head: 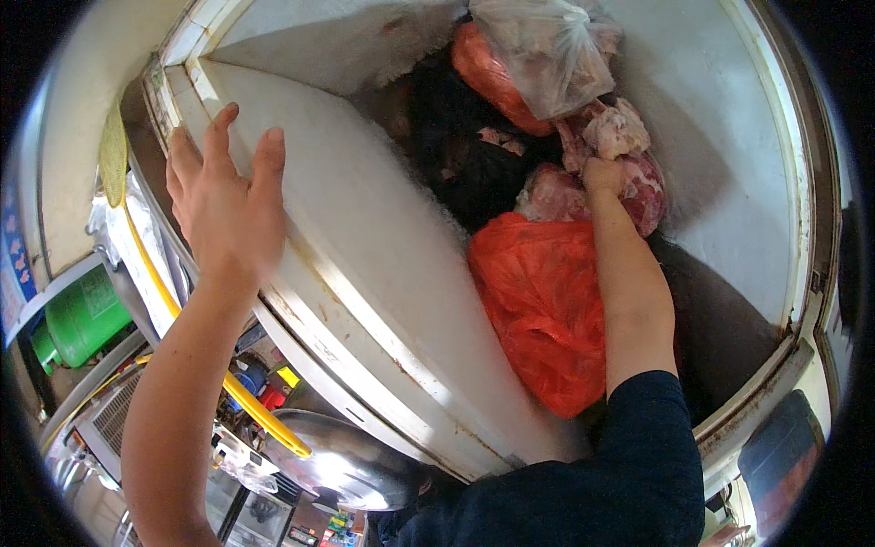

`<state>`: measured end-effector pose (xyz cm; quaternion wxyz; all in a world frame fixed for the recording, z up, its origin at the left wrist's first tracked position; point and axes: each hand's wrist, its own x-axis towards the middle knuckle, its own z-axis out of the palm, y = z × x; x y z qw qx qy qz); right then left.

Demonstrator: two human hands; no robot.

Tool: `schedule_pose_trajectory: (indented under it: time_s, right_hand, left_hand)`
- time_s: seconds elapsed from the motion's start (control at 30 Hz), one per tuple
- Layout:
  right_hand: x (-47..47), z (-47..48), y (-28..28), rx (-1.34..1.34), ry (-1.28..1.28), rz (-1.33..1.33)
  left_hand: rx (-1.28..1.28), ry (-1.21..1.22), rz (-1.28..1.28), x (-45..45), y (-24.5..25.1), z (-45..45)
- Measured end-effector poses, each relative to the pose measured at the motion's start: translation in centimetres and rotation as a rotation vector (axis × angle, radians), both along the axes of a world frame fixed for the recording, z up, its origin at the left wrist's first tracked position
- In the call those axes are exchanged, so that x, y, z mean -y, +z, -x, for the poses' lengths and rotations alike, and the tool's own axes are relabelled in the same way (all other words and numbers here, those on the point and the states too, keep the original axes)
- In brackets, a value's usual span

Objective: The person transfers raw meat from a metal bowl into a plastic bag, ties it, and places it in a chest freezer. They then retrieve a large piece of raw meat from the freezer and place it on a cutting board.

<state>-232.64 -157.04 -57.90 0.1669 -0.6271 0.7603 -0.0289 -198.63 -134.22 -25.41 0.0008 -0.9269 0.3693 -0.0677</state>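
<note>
My right hand (604, 178) reaches deep into a chest freezer (738, 130), its fingers curled on a piece of raw meat (617, 128); the fingertips are hidden. Beside it lie a dark red, fat-streaked cut (644, 191) and a paler chunk of meat (555, 194). A red plastic bag (540, 301), its contents covered, sits under my right forearm. My left hand (229, 198) is spread over the freezer's near-left rim, holding nothing; whether the palm rests on the rim cannot be made out.
At the freezer's far end, a clear knotted bag (547, 55) leans over another red bag (489, 75). Black plastic (472, 164) covers part of the bottom. Frost coats the inner wall (355, 205). Outside stand a large metal bowl (335, 458), a yellow-handled tool (266, 414) and a green container (89, 318).
</note>
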Motion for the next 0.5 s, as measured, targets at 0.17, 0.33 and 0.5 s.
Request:
schedule_pose_trajectory:
  time_s: [0.17,0.33,0.5]
  right_hand:
    - [0.5,1.6,-3.4,-0.135,0.096,-0.034]
    - [2.7,6.4,-4.8,0.196,0.186,-0.203]
    - [2.4,6.8,-2.8,0.791,-0.191,-0.375]
  left_hand:
    - [-0.014,-0.016,0.022,-0.1,0.0,0.0]
    - [-0.011,-0.026,0.015,-0.1,0.0,0.0]
    - [0.009,-0.014,0.005,0.1,0.0,0.1]
